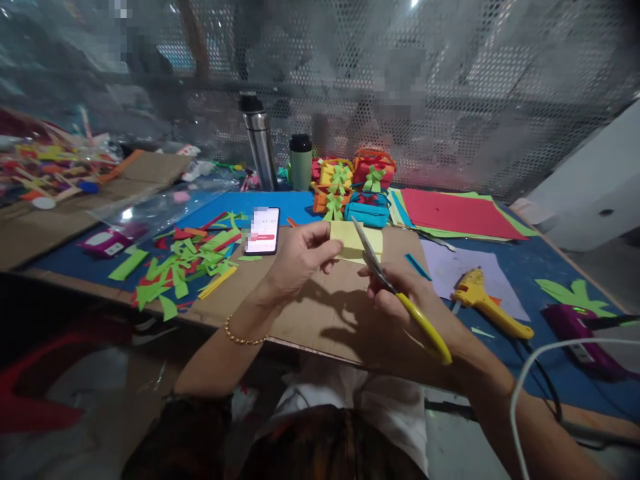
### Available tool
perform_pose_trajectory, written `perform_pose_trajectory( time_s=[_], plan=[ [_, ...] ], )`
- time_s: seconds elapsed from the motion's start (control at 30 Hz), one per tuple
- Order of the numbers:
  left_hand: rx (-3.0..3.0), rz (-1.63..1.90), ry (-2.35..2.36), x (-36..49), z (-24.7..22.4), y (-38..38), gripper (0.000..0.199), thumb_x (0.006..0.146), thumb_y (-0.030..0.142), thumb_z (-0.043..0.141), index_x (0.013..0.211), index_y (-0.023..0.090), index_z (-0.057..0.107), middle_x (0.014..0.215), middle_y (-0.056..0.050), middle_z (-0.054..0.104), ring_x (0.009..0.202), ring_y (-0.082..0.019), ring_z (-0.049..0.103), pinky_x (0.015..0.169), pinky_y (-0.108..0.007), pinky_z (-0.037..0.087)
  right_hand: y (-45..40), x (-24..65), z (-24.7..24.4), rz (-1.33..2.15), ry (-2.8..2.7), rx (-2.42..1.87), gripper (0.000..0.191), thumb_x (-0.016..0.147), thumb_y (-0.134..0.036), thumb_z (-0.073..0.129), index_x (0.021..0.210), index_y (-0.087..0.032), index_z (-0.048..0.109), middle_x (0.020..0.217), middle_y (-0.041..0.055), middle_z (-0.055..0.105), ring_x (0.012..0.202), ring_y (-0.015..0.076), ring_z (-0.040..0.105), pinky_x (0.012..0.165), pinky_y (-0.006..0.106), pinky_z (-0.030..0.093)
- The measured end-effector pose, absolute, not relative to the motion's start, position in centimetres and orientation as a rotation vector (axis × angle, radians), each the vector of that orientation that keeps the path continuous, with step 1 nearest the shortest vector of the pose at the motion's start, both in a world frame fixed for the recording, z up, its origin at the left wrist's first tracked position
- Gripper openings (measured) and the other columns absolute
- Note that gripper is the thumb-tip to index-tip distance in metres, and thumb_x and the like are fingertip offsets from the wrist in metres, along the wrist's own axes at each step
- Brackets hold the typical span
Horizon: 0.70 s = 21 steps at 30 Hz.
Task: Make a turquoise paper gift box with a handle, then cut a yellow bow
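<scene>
Between its thumb and fingers my left hand (305, 257) pinches the left edge of a pale yellow paper piece (355, 241), held above the cardboard. My right hand (400, 293) is closed around scissors with yellow handles (425, 327). Their metal blades point up and away, crossing in front of the paper near its middle; whether they touch it cannot be made out. Just behind the paper stand small paper bags, one of them blue (367, 210) and another yellow (336, 175), with green bows on several.
Green paper strips (185, 263) and a phone (263, 231) lie left. A steel bottle (261, 150) and green tumbler (301, 163) stand behind. Red sheets (460, 213), a yellow glue gun (487, 307), a purple device (575, 340) and a white cable (525, 380) are right.
</scene>
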<state>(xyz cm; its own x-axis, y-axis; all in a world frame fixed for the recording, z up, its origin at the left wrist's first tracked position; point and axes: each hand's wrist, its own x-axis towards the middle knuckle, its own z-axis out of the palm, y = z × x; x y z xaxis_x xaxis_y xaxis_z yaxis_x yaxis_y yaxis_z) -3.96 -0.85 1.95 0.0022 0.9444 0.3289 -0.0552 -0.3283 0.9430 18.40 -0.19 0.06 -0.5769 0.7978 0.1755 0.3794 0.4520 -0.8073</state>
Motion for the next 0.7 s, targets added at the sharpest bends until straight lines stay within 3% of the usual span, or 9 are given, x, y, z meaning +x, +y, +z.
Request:
perform_pose_trajectory(
  time_s=[0.27,0.5,0.7],
  plan=[
    [1.454,1.505,1.003,-4.5,1.6,-0.7,0.028,0.078,0.026,0.072,0.06,0.02,0.052,0.058,0.003,0.051,0.053,-0.008,0.045,0.049,-0.024,0.036,-0.8,18.5,0.2,1.055,-2.106,-1.037,0.071,0.088,-0.076,0.058,0.118,-0.013,0.07,0.08,0.0063,0.068,0.067,0.018,0.061,0.062,0.031,0.049],
    [1.525,1.49,1.023,-4.7,1.3,-0.8,0.029,0.083,0.029,0.07,0.06,0.02,0.054,0.056,0.003,0.049,0.054,-0.009,0.043,0.051,-0.025,0.034,-1.2,18.1,0.6,1.013,-2.109,-1.03,0.053,0.09,-0.063,0.061,0.109,-0.015,0.071,0.076,0.0044,0.067,0.065,0.0166,0.057,0.058,0.029,0.046],
    [1.515,1.471,1.017,-4.5,1.2,-1.0,0.025,0.083,0.028,0.068,0.062,0.02,0.055,0.058,0.003,0.05,0.054,-0.009,0.044,0.051,-0.025,0.034,-1.4,17.9,0.9,0.97,-2.125,-1.07,0.055,0.087,-0.063,0.061,0.107,-0.013,0.074,0.076,0.0064,0.07,0.067,0.0192,0.06,0.059,0.029,0.047]
  ],
)
